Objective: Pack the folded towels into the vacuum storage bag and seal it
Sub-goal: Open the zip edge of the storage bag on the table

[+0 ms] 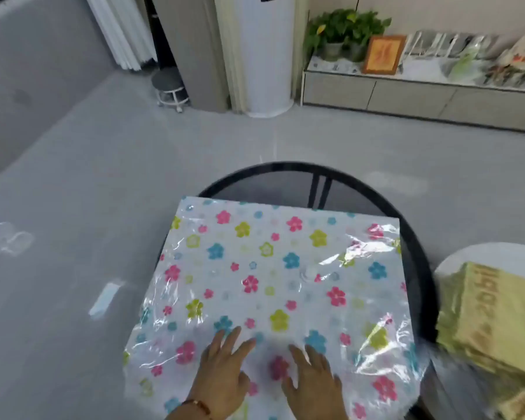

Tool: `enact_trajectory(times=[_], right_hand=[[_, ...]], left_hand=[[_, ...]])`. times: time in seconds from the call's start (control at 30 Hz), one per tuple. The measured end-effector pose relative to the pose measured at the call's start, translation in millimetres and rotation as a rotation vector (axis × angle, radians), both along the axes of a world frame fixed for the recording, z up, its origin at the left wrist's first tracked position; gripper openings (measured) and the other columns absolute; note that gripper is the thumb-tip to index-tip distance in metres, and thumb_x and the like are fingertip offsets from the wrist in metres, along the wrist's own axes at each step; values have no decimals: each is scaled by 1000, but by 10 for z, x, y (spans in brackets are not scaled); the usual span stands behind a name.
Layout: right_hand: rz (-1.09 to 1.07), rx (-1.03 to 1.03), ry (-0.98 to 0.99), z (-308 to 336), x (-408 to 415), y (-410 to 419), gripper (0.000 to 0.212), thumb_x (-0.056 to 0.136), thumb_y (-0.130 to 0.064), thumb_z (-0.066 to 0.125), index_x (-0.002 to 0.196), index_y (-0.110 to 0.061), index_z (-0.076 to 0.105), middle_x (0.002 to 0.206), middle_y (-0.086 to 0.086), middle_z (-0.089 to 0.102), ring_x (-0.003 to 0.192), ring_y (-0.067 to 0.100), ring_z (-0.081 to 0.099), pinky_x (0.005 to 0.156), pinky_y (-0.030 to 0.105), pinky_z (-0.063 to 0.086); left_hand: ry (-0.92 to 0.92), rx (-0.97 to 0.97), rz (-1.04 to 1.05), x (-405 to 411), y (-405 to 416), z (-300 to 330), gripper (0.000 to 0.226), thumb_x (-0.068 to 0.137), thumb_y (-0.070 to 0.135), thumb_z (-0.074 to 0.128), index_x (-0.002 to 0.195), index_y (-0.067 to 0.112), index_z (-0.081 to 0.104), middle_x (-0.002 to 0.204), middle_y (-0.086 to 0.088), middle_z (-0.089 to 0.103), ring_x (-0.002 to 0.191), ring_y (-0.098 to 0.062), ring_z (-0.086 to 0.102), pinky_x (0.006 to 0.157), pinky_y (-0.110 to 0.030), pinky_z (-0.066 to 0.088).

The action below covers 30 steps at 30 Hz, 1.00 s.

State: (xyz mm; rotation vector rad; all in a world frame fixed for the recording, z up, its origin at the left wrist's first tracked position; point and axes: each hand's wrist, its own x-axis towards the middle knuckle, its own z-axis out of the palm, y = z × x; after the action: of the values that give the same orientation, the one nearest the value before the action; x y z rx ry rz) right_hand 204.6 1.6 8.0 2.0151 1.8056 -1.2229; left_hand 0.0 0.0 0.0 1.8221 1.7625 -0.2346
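Observation:
A clear vacuum storage bag [273,268] printed with pink, blue and green flowers lies flat over a round dark glass table [412,237]. Its round valve [309,272] shows near the middle. My left hand [225,368] and my right hand [312,383] lie side by side, palms down with straight fingers, pressing on the bag's near part. A stack of folded yellow-green towels [494,325] sits on a white seat [491,256] to the right of the table, apart from both hands.
Grey floor surrounds the table. A low cabinet [422,95] with potted plants, a framed picture and clutter runs along the far right wall. A white column unit [267,56] and a small wheeled stool [170,89] stand at the back.

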Motion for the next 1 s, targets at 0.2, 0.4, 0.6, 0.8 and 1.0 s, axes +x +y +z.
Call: enact_trajectory(times=[0.2, 0.4, 0.6, 0.8, 1.0], right_hand=[[226, 312, -225, -1206, 43, -328, 76, 85, -48, 44, 154, -18, 49, 163, 24, 37, 147, 56, 34, 106, 82, 30], [165, 650, -252, -1746, 60, 62, 75, 97, -55, 34, 165, -24, 27, 173, 17, 13, 159, 46, 5, 119, 76, 6], [121, 777, -205, -1767, 100, 78, 71, 97, -59, 26, 160, -28, 35, 173, 14, 19, 160, 40, 4, 119, 76, -5], [555, 847, 53, -1392, 209, -255, 47, 91, -54, 68, 129, -27, 71, 133, 3, 64, 124, 27, 58, 110, 47, 40], [568, 681, -89, -1207, -2, -484, 38, 91, -42, 74, 129, -34, 71, 124, -1, 66, 114, 23, 60, 97, 43, 50]], left_hand=[[118, 214, -272, 79, -254, -1234, 69, 91, 40, 41, 154, 41, 14, 165, -4, -1, 150, -41, -2, 116, -65, 7], [111, 530, -221, 77, 144, -1682, 68, 92, 46, 38, 155, 41, 12, 166, 0, 3, 152, -32, -2, 117, -62, 9], [45, 639, -205, 18, 127, -1796, 61, 94, 51, 26, 153, 45, 10, 166, 3, 4, 152, -26, -3, 119, -58, 5], [-94, 870, -259, 23, 20, -1648, 37, 92, 29, 50, 127, 20, 60, 130, -8, 57, 122, -31, 47, 98, -48, 39], [-356, 832, -494, -21, -299, -1512, 16, 86, 18, 63, 98, 14, 72, 91, -3, 70, 84, -24, 60, 78, -40, 49]])
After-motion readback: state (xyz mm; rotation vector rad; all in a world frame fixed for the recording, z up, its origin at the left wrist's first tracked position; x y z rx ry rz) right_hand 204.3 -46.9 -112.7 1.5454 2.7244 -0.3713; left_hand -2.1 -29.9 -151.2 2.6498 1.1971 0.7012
